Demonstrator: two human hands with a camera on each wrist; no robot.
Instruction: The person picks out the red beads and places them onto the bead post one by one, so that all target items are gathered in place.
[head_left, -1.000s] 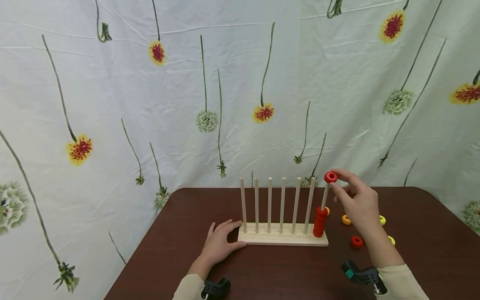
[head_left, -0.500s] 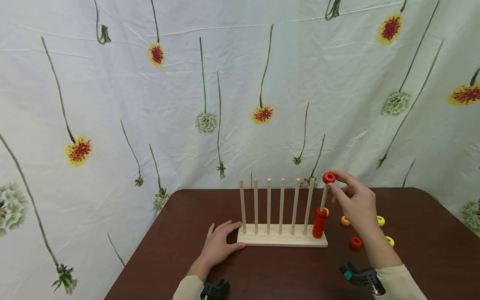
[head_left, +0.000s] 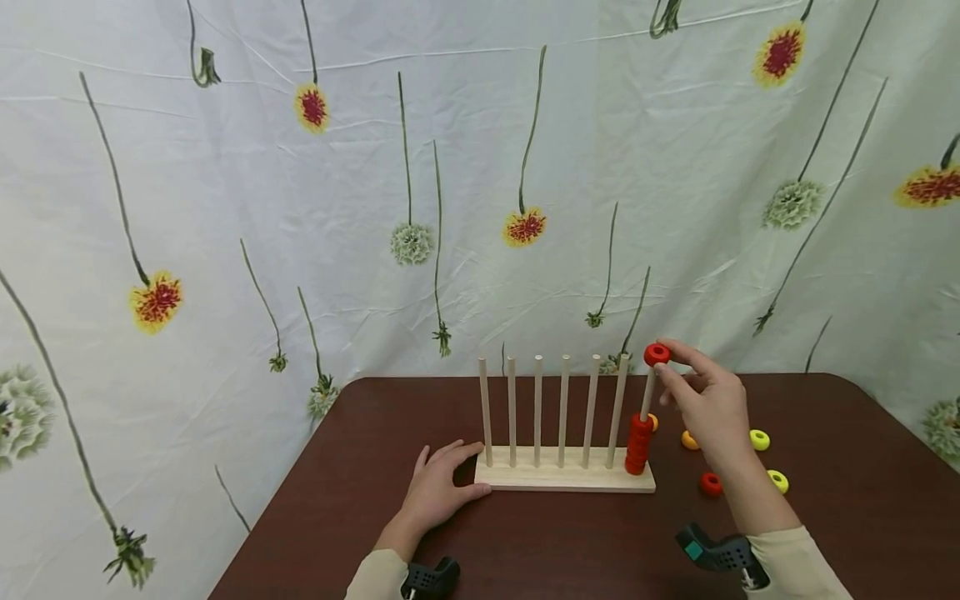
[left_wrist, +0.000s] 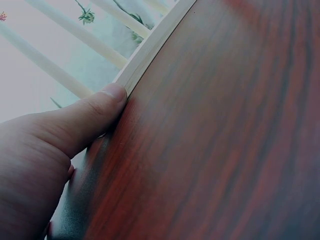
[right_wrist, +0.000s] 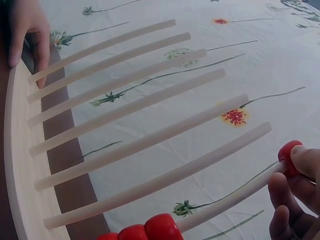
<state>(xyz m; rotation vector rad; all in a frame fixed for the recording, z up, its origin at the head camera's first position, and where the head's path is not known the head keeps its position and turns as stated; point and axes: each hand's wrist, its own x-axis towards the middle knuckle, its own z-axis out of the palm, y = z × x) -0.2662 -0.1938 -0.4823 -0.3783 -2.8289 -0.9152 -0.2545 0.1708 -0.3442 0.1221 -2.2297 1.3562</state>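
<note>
A pale wooden peg rack with a row of upright pegs stands on the table. My left hand grips its left end, thumb on the front edge and fingers behind. My right hand pinches a red bead between thumb and index finger at the top of the rightmost peg. In the right wrist view this bead sits at the peg's tip. Lower on that peg is a stack of red beads. The other pegs are bare.
Right of the rack lie a loose red bead, yellow beads and orange beads, some partly hidden by the right arm or the stack. The dark brown table ends before a flower-print cloth.
My right hand and the pinched red bead have shifted very slightly left at the peg's top. The left hand and the rack hold still.
</note>
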